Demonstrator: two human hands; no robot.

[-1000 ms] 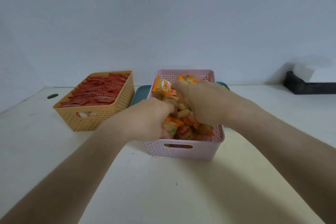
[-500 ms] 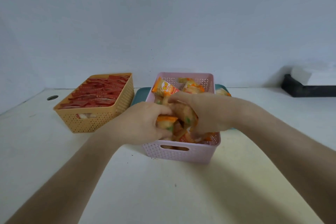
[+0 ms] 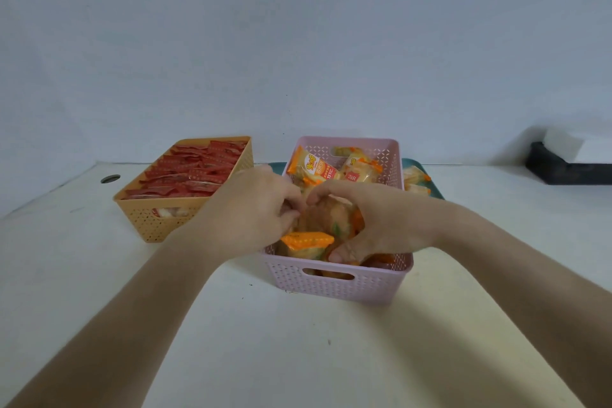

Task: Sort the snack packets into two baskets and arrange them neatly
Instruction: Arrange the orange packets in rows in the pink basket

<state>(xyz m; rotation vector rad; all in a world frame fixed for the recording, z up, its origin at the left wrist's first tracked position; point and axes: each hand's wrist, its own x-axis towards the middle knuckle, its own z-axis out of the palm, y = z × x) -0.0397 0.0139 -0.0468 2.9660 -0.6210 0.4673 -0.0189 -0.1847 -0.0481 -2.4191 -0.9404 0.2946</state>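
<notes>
Here, orange packets (image 3: 306,239) in pink basket (image 3: 334,286)

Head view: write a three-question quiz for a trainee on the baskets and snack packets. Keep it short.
1. True or false: the left grip and the right grip are both at the pink basket, on the orange packets.
2. The red packets lie in: A the pink basket; B the orange basket; C a pile on the table.
3. Fill the gap: a few loose packets lie outside both baskets, on the ___ tray behind the pink basket.

Key: 1 true; 2 B; 3 teal.
</notes>
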